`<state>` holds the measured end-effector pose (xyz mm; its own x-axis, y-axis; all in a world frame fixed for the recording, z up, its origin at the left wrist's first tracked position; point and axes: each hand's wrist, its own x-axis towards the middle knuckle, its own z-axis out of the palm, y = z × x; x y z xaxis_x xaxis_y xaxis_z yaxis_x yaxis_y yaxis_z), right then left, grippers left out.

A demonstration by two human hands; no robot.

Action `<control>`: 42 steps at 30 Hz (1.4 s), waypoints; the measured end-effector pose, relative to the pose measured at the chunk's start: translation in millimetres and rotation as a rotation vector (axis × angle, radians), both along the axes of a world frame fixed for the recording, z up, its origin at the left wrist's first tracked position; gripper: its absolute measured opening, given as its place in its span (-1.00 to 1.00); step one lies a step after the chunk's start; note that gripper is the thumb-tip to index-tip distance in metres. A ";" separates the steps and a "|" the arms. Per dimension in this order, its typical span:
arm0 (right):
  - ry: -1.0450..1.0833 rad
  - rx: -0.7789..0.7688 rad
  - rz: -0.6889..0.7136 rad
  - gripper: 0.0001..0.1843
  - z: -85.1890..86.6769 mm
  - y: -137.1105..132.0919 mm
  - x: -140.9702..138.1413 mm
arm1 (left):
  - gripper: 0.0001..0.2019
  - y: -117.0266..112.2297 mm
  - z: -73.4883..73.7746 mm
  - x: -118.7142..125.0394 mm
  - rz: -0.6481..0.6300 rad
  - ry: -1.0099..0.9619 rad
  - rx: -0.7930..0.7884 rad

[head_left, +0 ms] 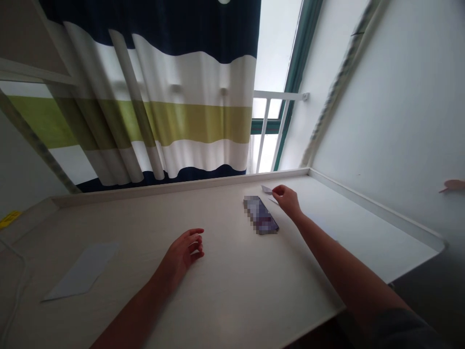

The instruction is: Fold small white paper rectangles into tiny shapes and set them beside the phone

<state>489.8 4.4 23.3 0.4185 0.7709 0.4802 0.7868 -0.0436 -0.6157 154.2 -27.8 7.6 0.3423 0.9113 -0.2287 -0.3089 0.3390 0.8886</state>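
My left hand [183,254] rests on the pale wooden desk [221,300] with its fingers loosely curled and apart, holding nothing. Farther ahead, my right hand [286,201] pinches a small piece of white paper [267,189] between its fingertips. A second thin white paper scrap [273,200] lies just below those fingers. Next to my right hand lies a phone [260,215] with a pixelated, blurred top surface. A pale sheet of paper [82,271] lies flat on the desk, well left of my left hand.
A raised white lip [181,184] runs along the desk's far edge and right side. Behind it hang a striped navy, white and olive curtain [163,111] and a white railing [276,97] before a window. A small yellow item [9,219] sits at far left.
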 end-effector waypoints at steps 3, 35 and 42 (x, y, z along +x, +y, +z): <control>-0.007 -0.056 -0.089 -0.92 -14.1 2.9 20.5 | -0.78 -0.7 1.7 0.4 0.028 0.001 -0.018; 0.169 -0.107 0.508 -0.88 -2.0 -28.4 -103.1 | -0.79 25.2 39.9 -58.2 0.075 1.048 0.539; 0.111 -0.224 0.895 -0.88 6.0 -57.1 -178.1 | -0.59 34.4 15.1 -149.3 0.230 1.854 0.661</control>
<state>311.7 -52.7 29.3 -0.3421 0.8989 0.2737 0.5218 0.4240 -0.7402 4.9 6.6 22.8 0.0089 0.9734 0.2287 0.9976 -0.0245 0.0655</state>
